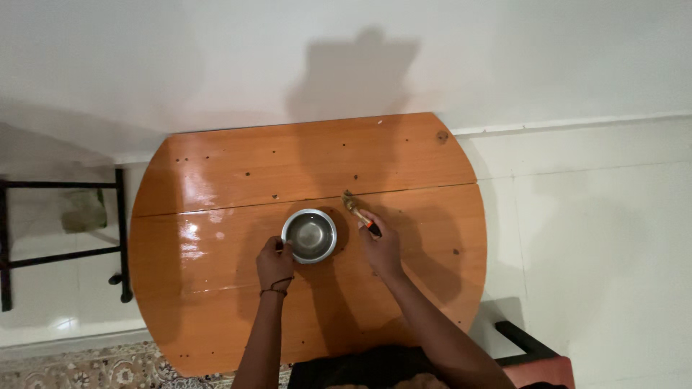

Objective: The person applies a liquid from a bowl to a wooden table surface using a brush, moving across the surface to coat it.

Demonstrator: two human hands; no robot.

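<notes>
Steel bowl (309,235) sits near the middle of the round wooden table (216,180), its near rim pinched by the left hand (274,263). Just right of the bowl, the right hand (380,248) is closed around a small brush (358,213), bristles touching the wood. A loose pinch could let the bowl skid on the glossy top.

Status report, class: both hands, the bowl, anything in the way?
Left hand grips bowl rim. Right hand holds brush on table. Nothing between them.

No packages, labels, signs or screens show anywhere on the table, the wall or the floor.
</notes>
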